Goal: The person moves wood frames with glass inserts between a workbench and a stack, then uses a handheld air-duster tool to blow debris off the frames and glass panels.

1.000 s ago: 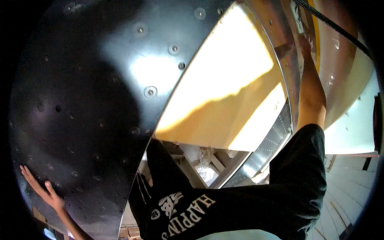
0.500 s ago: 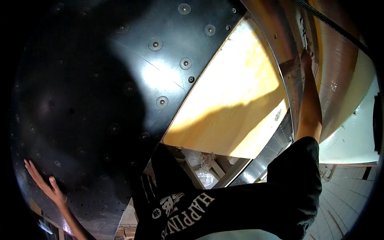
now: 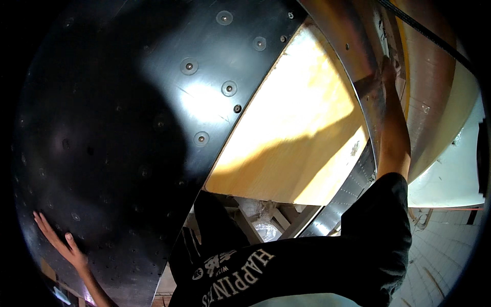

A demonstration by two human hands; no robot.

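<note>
Overhead, left hand (image 3: pixel 60 241) lies open on black panel (image 3: pixel 117 128); right hand (image 3: pixel 387 69) grips metal frame (image 3: pixel 358 61).

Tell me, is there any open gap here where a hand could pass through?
The one opening shows below the pale wooden board, between the black riveted panel and the metal rail; braces and wrapped bundles crowd it. The left hand lies flat on the panel; the right hand reaches the rail.
</note>
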